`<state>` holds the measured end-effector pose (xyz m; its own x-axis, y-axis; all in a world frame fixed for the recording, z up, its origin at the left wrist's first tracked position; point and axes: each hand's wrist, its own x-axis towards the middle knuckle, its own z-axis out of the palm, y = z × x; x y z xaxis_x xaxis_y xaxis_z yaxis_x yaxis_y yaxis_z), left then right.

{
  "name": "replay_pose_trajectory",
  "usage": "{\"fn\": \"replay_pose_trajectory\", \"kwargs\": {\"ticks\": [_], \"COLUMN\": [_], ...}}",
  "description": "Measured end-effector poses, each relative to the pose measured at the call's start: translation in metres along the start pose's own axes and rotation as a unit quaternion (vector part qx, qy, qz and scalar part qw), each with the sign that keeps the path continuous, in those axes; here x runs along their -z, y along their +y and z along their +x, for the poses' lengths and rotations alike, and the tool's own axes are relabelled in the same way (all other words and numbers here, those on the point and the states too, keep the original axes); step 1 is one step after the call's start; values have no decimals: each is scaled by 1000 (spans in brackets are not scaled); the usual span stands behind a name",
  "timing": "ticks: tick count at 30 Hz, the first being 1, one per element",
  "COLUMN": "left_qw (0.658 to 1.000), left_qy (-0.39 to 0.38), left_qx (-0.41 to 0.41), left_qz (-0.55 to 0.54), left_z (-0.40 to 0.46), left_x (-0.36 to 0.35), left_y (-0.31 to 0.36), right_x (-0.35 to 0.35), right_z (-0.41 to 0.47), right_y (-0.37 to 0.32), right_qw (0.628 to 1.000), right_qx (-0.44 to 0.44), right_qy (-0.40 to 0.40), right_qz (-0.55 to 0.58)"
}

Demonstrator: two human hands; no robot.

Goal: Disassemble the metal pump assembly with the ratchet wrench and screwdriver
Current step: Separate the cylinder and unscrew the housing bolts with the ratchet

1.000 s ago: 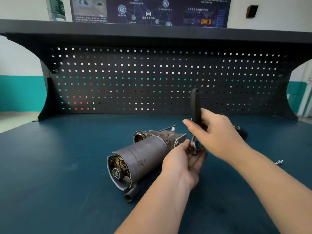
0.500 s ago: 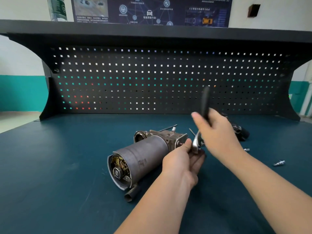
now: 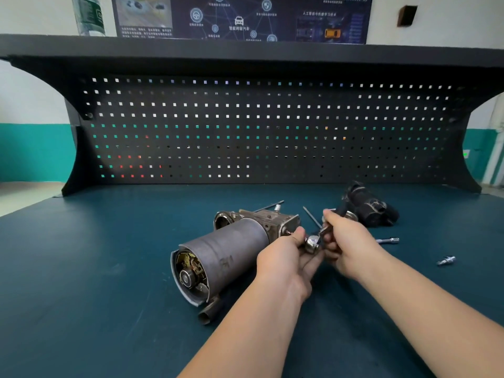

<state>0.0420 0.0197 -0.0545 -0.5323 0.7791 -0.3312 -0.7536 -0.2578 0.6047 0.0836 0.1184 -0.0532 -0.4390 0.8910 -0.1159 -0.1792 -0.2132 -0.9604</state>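
Wrench handle has swung down since the earlier frames: it stood nearly upright above the right hand, now it lies low, pointing away toward the back of the bench.

Right hand (image 3: 343,238): fingers curled tight round the dark handle of the ratchet wrench (image 3: 313,242). Its shiny round head sits between the two hands, just beside the pump's right end.

Left hand (image 3: 286,257): thumb and fingers close round the wrench head and cup it from below, steadying it against the pump (image 3: 229,252).

Pump lies on its side near the middle of the bench (image 3: 109,241), long axis running from near-left, where the open end shows the inner parts, to far-right, where the cast housing is. The fastener being worked is at that far-right end, just left of the wrench head; the fastener itself is hidden by the fingers. Left hand is nearer to it. Judgement: next stroke turns about an axis roughly in line with the pump body.

A thin rod (image 3: 312,216) lies behind the hands, a dark bundle (image 3: 368,207) behind that, and two small loose metal pieces (image 3: 446,260) toward the right edge.

Surface is a dark teal mat. A black pegboard (image 3: 245,132) and shelf stand at the back, with a poster (image 3: 240,17) above.
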Motion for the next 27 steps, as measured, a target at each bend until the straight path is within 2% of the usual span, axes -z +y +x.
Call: {"fn": "replay_pose_trajectory", "kwargs": {"ticks": [1,2,3,5,6,7,8,10,11,13,14,16,17,18,19,20,21,22,23,25,26,27], "left_qw": [1000,1000,1000,1000,1000,1000,1000,1000,999,1000,1000,1000,1000,1000,1000,1000,1000,1000,1000,1000,1000,1000], "left_qy": [-1,-1,-1,-6,-11,-15,-19,-30,-32,-23,-19,-15,-14,-14,-13,-10,-8,-8,-13,-28,-30,-28], "left_qx": [-1,-2,-4,-5,-4,-2,2,6,5,-1,-2,-2,1,3,3,2,1,0,0,2,5,7], "left_qz": [-1,-5,-11,-19,-20,-20,-16,-4,0,0,0,7,12,17,21,21,17,13,8,3,2,-1], "left_z": [0,0,0,0,0,0,-1,-2,-2,-2,-1,0,1,2,2,2,2,1,0,-3,-4,-4], "left_x": [-1,-1,-2,-3,-2,-2,-1,-1,0,0,1,1,1,1,1,0,0,-1,-1,-1,0,1], "left_y": [0,0,0,1,2,2,3,4,4,4,4,3,3,2,2,2,1,1,0,1,1,2], "right_x": [0,-1,-3,-5,-5,-5,-5,-4,-5,-6,-6,-4,-3,-2,-2,-1,-2,-3,-4,-6,-6,-6], "right_z": [0,-3,-8,-23,-28,-32,-33,-33,-31,-23,-18,-9,-5,-4,-3,-3,-4,-7,-13,-26,-30,-33], "right_y": [-2,-4,-8,-14,-15,-16,-16,-13,-10,-6,-4,0,2,4,4,3,1,-3,-7,-13,-12,-11], "right_qw": [999,989,961,860,816,788,774,768,777,835,879,969,993,999,1000,1000,998,986,955,842,781,736], "right_qx": [46,132,244,443,496,522,534,545,544,486,417,209,101,23,-15,-3,57,152,269,476,537,573], "right_qy": [-5,-6,-7,-51,-81,-102,-111,-101,-79,-8,27,51,37,24,17,15,15,15,10,-42,-70,-86], "right_qz": [-23,-68,-129,-246,-286,-309,-321,-321,-307,-258,-230,-121,-51,0,19,6,-25,-71,-127,-251,-311,-351]}}
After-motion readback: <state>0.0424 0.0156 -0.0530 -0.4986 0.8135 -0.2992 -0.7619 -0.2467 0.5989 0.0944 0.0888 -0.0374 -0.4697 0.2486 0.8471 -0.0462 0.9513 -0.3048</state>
